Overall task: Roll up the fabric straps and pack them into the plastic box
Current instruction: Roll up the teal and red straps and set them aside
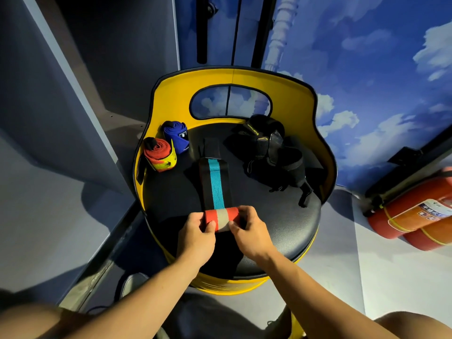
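Observation:
A black strap with a teal centre stripe [215, 182] lies flat on the black seat of a yellow chair [281, 223], running away from me. Its near end is wound into a red and grey roll [221, 216]. My left hand [195, 237] pinches the roll's left end and my right hand [252, 232] grips its right end. A finished red and yellow roll [159, 154] and a finished blue roll [176, 136] stand at the seat's back left. No plastic box is in view.
A heap of black straps and wraps [274, 152] lies at the seat's back right. The chair's yellow backrest [232, 79] curves round the seat. Red fire extinguishers [413, 216] lie on the floor to the right. A blue wall stands on the left.

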Tool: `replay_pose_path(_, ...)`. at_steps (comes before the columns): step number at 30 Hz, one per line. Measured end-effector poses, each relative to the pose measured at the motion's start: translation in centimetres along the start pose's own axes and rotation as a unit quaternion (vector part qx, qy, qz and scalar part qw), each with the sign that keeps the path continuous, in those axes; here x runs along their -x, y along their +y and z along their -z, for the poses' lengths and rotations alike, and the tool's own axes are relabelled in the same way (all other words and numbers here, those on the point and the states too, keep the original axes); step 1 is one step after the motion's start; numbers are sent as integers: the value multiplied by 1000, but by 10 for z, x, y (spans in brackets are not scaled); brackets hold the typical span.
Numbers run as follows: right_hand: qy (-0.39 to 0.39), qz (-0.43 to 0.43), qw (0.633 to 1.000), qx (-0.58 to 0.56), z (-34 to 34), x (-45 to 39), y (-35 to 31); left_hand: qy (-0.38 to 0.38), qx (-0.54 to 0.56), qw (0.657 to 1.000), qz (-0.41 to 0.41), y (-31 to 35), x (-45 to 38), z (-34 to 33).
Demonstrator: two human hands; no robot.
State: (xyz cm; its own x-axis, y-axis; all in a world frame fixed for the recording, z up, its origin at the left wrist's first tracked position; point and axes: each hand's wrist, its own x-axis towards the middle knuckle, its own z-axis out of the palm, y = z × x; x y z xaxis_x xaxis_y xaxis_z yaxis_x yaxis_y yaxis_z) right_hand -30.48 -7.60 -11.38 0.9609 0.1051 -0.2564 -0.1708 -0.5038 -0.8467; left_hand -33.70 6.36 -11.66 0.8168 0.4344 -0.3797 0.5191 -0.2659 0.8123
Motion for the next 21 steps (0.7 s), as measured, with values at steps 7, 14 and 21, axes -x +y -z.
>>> replay_pose_path(7,23,39,996,75,3,-12,1,75,-36,996,-37,5,-9,9)
replay_pose_path(14,76,28,995,51,-8,-28,-5,46,-12,998,-34,10,-22,6)
replay_pose_path(21,-27,-10,999,31,-2,-26,-11,-11,8,1000,-6,4,-23,8)
